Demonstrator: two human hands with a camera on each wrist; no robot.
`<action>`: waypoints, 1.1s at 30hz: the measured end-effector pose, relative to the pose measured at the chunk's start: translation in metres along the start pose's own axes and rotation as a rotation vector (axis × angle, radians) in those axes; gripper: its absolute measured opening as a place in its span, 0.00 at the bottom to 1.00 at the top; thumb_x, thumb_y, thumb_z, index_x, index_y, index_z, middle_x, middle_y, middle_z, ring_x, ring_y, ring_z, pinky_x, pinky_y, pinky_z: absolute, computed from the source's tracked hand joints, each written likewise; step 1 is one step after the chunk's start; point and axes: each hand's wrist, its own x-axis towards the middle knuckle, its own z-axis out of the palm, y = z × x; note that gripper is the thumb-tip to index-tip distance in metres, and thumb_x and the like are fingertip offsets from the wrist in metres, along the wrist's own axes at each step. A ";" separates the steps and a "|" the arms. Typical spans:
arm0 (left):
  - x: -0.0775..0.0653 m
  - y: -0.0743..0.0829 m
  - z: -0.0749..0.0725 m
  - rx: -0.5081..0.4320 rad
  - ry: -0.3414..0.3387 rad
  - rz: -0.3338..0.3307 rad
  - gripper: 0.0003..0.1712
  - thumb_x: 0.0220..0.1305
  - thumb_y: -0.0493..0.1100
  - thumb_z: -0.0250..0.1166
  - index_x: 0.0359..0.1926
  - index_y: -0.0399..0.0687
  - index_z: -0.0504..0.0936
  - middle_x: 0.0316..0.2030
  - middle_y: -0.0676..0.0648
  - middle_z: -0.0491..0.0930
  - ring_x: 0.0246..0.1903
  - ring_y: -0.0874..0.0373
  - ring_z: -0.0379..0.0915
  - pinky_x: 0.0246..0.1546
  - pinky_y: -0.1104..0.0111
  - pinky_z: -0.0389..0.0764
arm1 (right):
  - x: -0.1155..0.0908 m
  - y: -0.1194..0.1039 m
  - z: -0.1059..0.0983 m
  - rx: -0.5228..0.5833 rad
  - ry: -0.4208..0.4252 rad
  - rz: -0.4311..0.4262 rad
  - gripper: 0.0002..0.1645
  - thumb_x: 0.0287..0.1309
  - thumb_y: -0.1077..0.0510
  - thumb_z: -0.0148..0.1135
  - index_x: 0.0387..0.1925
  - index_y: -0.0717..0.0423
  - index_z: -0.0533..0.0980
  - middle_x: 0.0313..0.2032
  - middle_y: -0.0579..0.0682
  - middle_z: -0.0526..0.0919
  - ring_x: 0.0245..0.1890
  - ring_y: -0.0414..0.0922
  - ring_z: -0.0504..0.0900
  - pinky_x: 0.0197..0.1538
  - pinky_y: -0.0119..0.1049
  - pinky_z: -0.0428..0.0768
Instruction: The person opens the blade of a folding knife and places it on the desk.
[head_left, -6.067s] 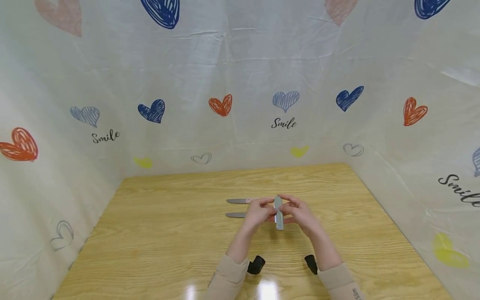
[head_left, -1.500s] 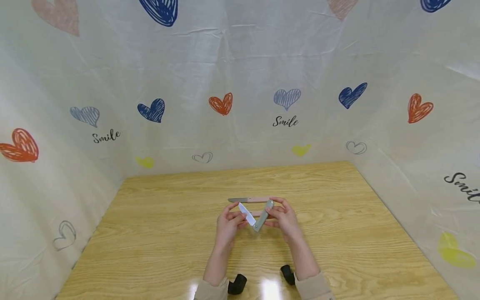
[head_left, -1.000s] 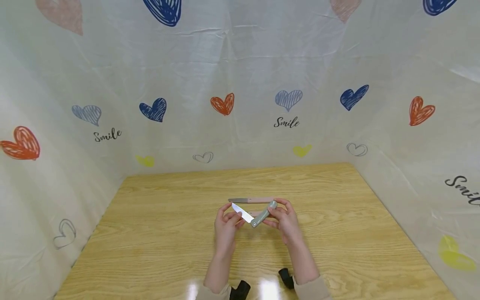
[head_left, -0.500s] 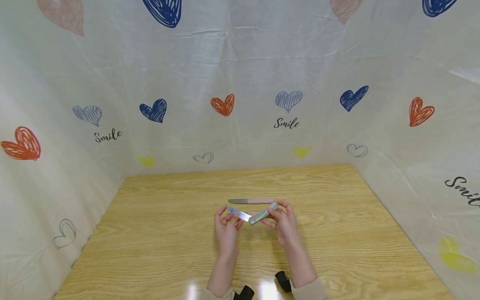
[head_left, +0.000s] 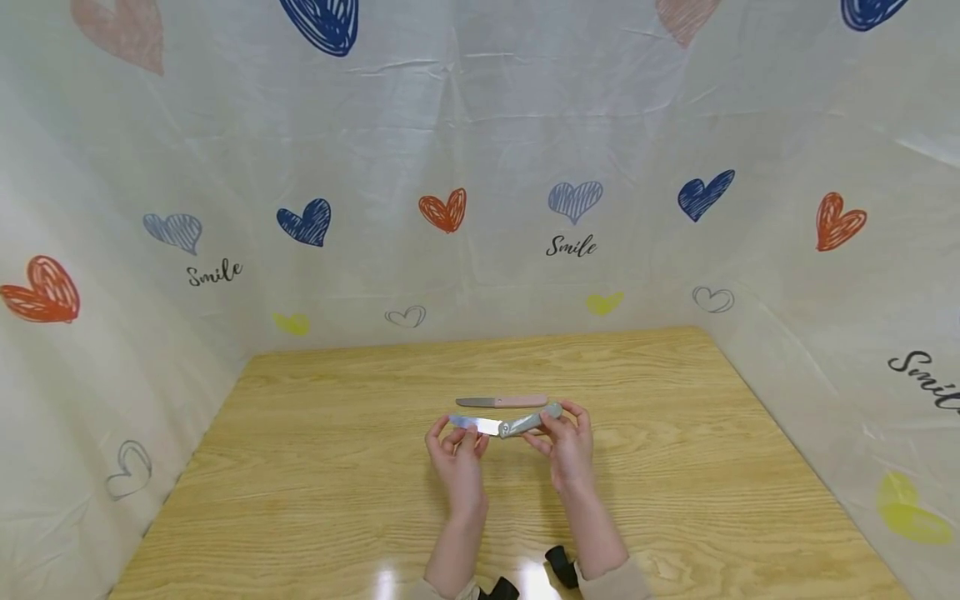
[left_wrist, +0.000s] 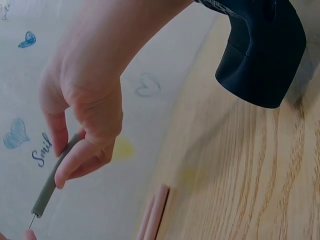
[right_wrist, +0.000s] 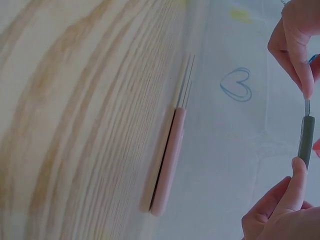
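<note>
A folding knife (head_left: 521,426) with a grey-green handle is held level between both hands over the table, its shiny blade (head_left: 487,426) swung out nearly in line with the handle. My left hand (head_left: 460,471) pinches the blade between thumb and fingers. With thumb and fingers, my right hand (head_left: 571,456) grips the handle's far end, as the right wrist view also shows on the green handle (right_wrist: 306,137). Just behind lies a pink-handled knife (head_left: 521,402), blade to the left. A second pink-handled knife (left_wrist: 145,219) shows beside it in the left wrist view; the folding knife hides it in the head view.
The wooden table (head_left: 322,467) runs back to a white curtain (head_left: 495,117) printed with hearts and "Smile", which also hangs at both sides. A black wrist mount (head_left: 561,567) sits at the right forearm, another black mount (head_left: 501,588) at the left.
The folding knife has gone from folded upright to a V, then to almost straight. My left hand has drawn the blade outward to the left while the right keeps the handle.
</note>
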 end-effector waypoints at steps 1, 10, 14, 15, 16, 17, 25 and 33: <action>0.000 -0.001 0.001 -0.008 0.004 0.007 0.26 0.66 0.24 0.55 0.62 0.34 0.59 0.34 0.47 0.66 0.34 0.61 0.76 0.37 0.73 0.84 | 0.000 0.001 0.001 0.006 0.008 -0.007 0.21 0.68 0.69 0.49 0.57 0.63 0.54 0.39 0.51 0.72 0.34 0.41 0.79 0.44 0.40 0.86; 0.000 -0.005 0.004 -0.079 0.050 0.019 0.27 0.66 0.23 0.55 0.62 0.34 0.57 0.33 0.48 0.66 0.34 0.63 0.73 0.38 0.74 0.84 | -0.002 0.003 0.008 0.087 0.062 -0.041 0.20 0.66 0.72 0.50 0.54 0.63 0.55 0.41 0.53 0.70 0.32 0.40 0.79 0.40 0.38 0.86; 0.000 -0.006 0.005 -0.104 0.051 0.017 0.28 0.66 0.24 0.55 0.63 0.33 0.55 0.34 0.47 0.65 0.34 0.63 0.73 0.39 0.73 0.83 | -0.004 0.004 0.009 0.103 0.077 -0.053 0.20 0.66 0.72 0.49 0.55 0.64 0.54 0.42 0.54 0.69 0.33 0.40 0.79 0.42 0.39 0.86; 0.000 -0.006 0.005 -0.111 0.049 0.016 0.28 0.66 0.25 0.55 0.63 0.33 0.55 0.35 0.47 0.65 0.34 0.62 0.74 0.40 0.73 0.83 | -0.004 0.004 0.009 0.106 0.082 -0.054 0.21 0.66 0.72 0.49 0.55 0.64 0.54 0.42 0.54 0.69 0.34 0.40 0.79 0.42 0.39 0.86; -0.001 -0.006 0.005 -0.118 0.048 0.015 0.28 0.67 0.25 0.55 0.63 0.33 0.54 0.35 0.47 0.64 0.34 0.62 0.74 0.40 0.73 0.83 | -0.005 0.005 0.010 0.110 0.085 -0.056 0.21 0.66 0.73 0.49 0.56 0.65 0.53 0.43 0.54 0.69 0.34 0.39 0.79 0.42 0.39 0.86; -0.001 -0.006 0.005 -0.125 0.047 0.015 0.29 0.67 0.25 0.55 0.64 0.33 0.54 0.35 0.47 0.64 0.34 0.62 0.74 0.40 0.73 0.83 | -0.005 0.005 0.010 0.115 0.088 -0.059 0.22 0.66 0.73 0.49 0.56 0.65 0.53 0.43 0.55 0.69 0.34 0.39 0.79 0.43 0.39 0.86; -0.002 -0.008 0.006 -0.144 0.043 0.011 0.28 0.68 0.26 0.55 0.63 0.37 0.52 0.36 0.46 0.64 0.32 0.61 0.74 0.41 0.73 0.83 | -0.007 0.007 0.012 0.155 0.104 -0.065 0.24 0.67 0.73 0.48 0.58 0.65 0.51 0.44 0.55 0.68 0.35 0.39 0.79 0.44 0.40 0.85; 0.001 -0.008 0.005 -0.146 0.042 0.007 0.28 0.68 0.27 0.55 0.63 0.38 0.52 0.36 0.46 0.65 0.33 0.61 0.75 0.43 0.72 0.83 | -0.008 0.009 0.013 0.141 0.095 -0.085 0.23 0.68 0.72 0.48 0.58 0.64 0.52 0.46 0.56 0.69 0.37 0.40 0.79 0.46 0.40 0.85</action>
